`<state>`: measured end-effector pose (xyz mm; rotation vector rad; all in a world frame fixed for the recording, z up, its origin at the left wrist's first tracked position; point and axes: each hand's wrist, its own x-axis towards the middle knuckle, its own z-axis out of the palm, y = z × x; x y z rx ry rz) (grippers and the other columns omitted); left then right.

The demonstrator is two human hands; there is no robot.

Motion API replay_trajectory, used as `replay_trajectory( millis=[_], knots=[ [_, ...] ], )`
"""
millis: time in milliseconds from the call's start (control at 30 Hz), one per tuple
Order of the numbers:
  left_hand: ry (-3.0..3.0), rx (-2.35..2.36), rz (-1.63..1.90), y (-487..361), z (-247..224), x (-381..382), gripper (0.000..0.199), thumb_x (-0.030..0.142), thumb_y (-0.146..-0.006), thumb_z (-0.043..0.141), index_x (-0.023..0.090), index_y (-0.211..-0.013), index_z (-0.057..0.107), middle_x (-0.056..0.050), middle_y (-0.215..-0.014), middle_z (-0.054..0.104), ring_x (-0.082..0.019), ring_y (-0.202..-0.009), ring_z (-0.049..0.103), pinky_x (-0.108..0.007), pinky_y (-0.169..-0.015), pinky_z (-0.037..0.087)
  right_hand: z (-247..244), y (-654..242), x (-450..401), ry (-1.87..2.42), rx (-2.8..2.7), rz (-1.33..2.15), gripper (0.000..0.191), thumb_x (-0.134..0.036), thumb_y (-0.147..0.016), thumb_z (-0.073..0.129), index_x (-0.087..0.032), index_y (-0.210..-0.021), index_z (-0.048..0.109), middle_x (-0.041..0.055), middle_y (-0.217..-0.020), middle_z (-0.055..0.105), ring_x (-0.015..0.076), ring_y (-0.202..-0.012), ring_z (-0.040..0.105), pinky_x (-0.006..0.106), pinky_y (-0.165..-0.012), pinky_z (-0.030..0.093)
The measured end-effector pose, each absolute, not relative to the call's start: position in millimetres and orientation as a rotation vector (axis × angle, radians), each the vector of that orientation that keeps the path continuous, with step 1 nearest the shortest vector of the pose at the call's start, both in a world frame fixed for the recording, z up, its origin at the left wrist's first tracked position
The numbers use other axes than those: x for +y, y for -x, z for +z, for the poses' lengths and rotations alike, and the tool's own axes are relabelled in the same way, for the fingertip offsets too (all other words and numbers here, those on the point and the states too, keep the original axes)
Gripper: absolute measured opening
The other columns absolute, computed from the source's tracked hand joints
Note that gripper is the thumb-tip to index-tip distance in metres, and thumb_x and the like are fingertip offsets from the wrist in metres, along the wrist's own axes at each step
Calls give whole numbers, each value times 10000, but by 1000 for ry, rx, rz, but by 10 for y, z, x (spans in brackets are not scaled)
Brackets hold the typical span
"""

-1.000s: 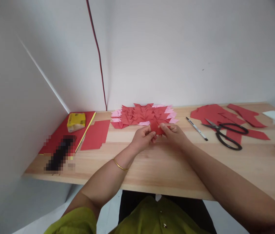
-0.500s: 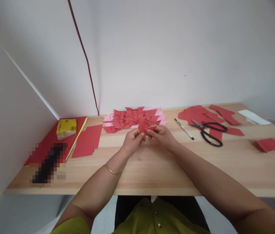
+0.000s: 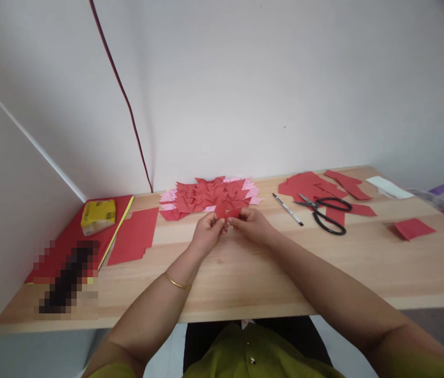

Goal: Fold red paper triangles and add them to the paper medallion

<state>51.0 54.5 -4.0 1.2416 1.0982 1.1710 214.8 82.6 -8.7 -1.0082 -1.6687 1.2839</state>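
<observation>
Between my fingertips is a small folded piece of red paper (image 3: 228,212), held above the middle of the table. My left hand (image 3: 208,229) pinches its left side, and my right hand (image 3: 250,226) pinches its right side, thumbs close together. The exact folds are too small to make out. Just behind my hands lies a spread of folded red and pink paper pieces (image 3: 198,195) with pointed tips, close to the wall.
To the right lie a pen (image 3: 288,209), black-handled scissors (image 3: 326,210), red paper scraps (image 3: 304,184), a white strip (image 3: 389,187) and a folded red piece (image 3: 414,229). Leftward are red sheets (image 3: 133,236), a yellow packet (image 3: 98,216) and a blurred-out dark object (image 3: 68,278).
The view has shifted slightly, so the table's things sit a little further left. Both hands keep hold of the red paper, its right flap now tilted a little differently.
</observation>
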Motion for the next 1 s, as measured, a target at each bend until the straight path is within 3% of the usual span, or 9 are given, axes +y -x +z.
replay_trajectory(
  millis=[200,400,667,867,1000],
  knots=[
    [-1277,1107,1150,-481,-33,561,230,349,-762,617,150,-699,521,11,-613,590,-73,-505,476,-208,-525,362,-73,-2184,842,1080,-1696,1254,426,-536,-834,517,-166,-670,648,43,-652,662,159,-615,604,286,-614,467],
    [-1378,1147,1066,-485,-13,548,233,371,-767,606,151,-720,546,20,-586,559,-72,-482,443,-199,-481,326,-54,-2200,854,1011,-1593,1296,344,-461,-699,700,-194,-915,676,14,-775,676,152,-705,602,283,-690,470],
    [-1482,1117,987,-475,36,510,250,396,-780,604,148,-765,584,23,-606,546,-78,-494,435,-204,-482,319,-10,-2176,814,998,-1635,1304,246,-419,-728,667,-174,-758,657,5,-729,644,132,-691,556,266,-688,441],
    [-1429,1083,1007,-463,27,542,286,419,-761,636,134,-778,616,9,-616,579,-79,-494,456,-210,-492,342,18,-2163,795,963,-1591,1362,330,-495,-757,624,-169,-705,633,-16,-651,581,114,-626,504,251,-643,410],
    [-1282,1077,1088,-473,-44,579,278,401,-736,666,135,-698,592,-3,-630,618,-87,-515,505,-222,-543,395,-15,-2169,818,960,-1464,1416,373,-548,-783,574,-181,-804,640,-19,-651,566,114,-615,500,255,-624,419]
  ],
)
